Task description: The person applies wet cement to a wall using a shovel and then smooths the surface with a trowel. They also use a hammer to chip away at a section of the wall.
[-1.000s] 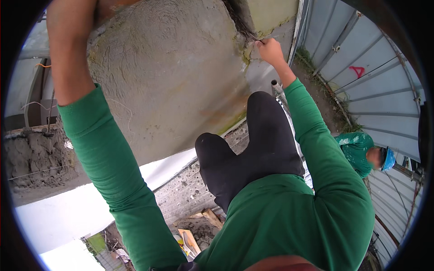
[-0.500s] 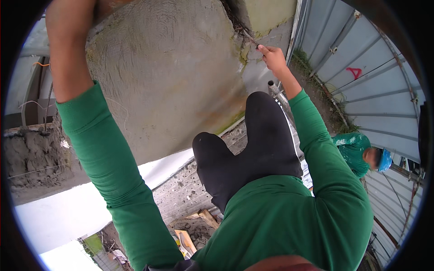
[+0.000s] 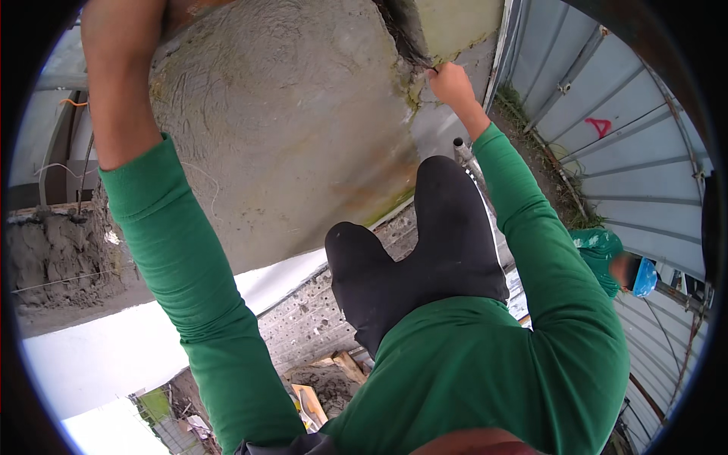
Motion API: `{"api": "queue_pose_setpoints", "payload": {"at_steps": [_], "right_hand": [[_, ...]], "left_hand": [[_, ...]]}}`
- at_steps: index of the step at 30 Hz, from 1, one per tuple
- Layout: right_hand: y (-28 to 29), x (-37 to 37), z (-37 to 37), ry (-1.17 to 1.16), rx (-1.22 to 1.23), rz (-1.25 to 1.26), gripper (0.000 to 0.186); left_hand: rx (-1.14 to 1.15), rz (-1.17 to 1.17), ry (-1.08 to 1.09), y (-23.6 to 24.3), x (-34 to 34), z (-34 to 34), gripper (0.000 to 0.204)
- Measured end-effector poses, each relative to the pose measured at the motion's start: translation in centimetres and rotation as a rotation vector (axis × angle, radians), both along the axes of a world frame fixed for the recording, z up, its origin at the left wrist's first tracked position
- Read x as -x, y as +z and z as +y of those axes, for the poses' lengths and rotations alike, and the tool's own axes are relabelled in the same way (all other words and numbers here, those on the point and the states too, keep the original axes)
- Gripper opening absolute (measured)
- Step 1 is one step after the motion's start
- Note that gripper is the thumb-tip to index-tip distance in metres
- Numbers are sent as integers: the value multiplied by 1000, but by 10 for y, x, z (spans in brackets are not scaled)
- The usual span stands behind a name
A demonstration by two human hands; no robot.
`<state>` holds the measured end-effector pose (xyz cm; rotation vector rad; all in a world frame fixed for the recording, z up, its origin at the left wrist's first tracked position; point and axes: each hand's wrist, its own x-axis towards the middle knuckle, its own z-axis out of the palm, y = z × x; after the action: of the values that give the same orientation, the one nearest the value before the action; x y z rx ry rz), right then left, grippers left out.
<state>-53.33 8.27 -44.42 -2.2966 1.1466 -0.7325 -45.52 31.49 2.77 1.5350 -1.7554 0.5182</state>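
two green sleeves reach up across a plastered concrete wall, and the likeliest trouble sits at the right hand. the thin dark tool there looks slight, so it could twist out of the pinch if it snags on the rough edge of the dark groove; pressing too hard might also break bits off the crumbly, mossy corner beside it. with the knuckles so near the masonry, a sudden slip could scrape them. the metal pipe just below the wrist is something the forearm might knock if it dropped fast.

as for the fingers, those of the right hand are curled in, thumb and forefinger closed around the near end of the tool, no gap to be seen. the tool pokes out past the fingertips toward the upper left, at the groove's lower end; whether its tip touches the concrete i cannot tell. the left hand is mostly cut off by the upper edge, so how far its fingers are spread, and whether they hold anything, i cannot tell. well off to the right is a co-worker in a blue helmet, by the corrugated metal fence.
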Motion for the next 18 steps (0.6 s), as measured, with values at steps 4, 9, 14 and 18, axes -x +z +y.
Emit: {"api": "queue_pose_setpoints", "payload": {"at_steps": [4,9,14,18], "right_hand": [[13,17,3,149,-1016,-478,40],[14,24,9,111,-973,-458,41],[32,-15,25,69,68,165,34],[66,11,55,-5,-3,182,32]], "left_hand": [[40,20,77,-1,-10,5,32],[1,71,73,-6,4,1,30],[-4,33,83,-1,1,3,29],[47,55,45,-8,-18,-1,30]]}}
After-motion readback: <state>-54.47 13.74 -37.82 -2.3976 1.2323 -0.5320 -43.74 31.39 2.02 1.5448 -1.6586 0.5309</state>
